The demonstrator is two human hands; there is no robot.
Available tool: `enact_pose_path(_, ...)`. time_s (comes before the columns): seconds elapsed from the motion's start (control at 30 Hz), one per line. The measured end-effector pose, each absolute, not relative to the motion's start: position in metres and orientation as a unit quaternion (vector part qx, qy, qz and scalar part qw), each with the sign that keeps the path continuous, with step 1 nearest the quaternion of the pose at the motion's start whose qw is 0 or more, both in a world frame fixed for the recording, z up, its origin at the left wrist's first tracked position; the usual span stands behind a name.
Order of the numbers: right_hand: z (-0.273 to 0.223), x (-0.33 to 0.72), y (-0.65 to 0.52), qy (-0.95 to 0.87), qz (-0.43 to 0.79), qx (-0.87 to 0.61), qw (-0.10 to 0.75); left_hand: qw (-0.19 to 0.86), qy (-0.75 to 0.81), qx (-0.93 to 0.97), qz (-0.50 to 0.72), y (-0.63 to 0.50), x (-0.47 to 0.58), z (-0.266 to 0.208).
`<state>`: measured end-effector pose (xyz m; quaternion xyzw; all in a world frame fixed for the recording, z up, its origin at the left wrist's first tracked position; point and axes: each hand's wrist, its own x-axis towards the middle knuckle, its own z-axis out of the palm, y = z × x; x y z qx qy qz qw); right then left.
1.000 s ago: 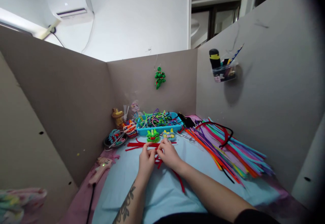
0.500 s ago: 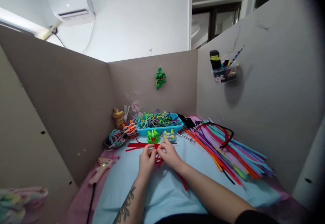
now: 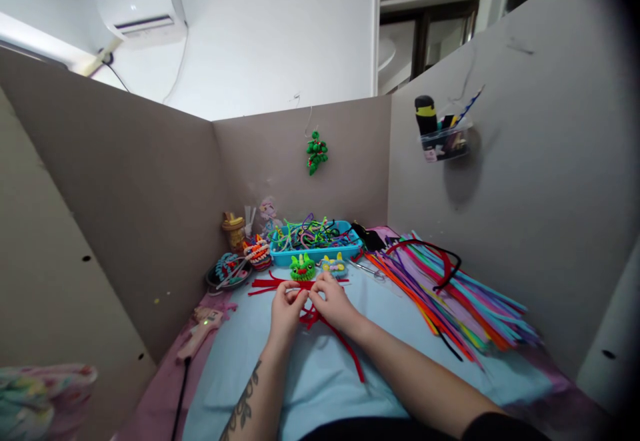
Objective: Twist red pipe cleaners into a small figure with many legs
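Between my two hands is a piece made of red pipe cleaners; one long red strand hangs from it down to the right. My left hand is closed, thumb and fingertips pinched on the red pipe cleaner. My right hand pinches it too, its fingertips almost touching the left ones. The exact grip point is hidden by the fingers. Just beyond my hands, more red pipe cleaners lie flat on the blue cloth. A green pipe-cleaner head with eyes and a blue-and-yellow one sit behind them.
A blue tray full of tangled scraps stands at the back. To the right spreads a pile of coloured pipe cleaners, with scissors beside it. On the left lie a pink glue gun and a dark bowl. Grey panels surround the table.
My left hand has shifted slightly left. The red strand below my hands has swung out and now shows more of its length beside my right forearm.
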<state>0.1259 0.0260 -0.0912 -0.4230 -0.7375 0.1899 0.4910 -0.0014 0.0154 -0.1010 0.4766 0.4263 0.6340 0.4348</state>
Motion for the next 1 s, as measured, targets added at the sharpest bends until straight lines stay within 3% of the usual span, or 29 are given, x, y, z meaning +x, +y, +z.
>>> enact_pose_path(0.23,-0.0931,0.1339,0.0287,-0.780,0.147,-0.406,0.453,0.484,0.417,0.486,0.597,0.0154,-0.0060,-0.1014)
enact_pose_path(0.47,-0.0876,0.1342,0.0298,-0.745,0.216,-0.402,0.486,0.495,0.407,0.499,0.583,0.0150,-0.0090,-0.0966)
enact_pose_path(1.0,-0.0939,0.1292,0.0320,-0.729,0.248,-0.439,0.463,0.297,0.452,0.590,0.599,0.0080,-0.0054,-0.0958)
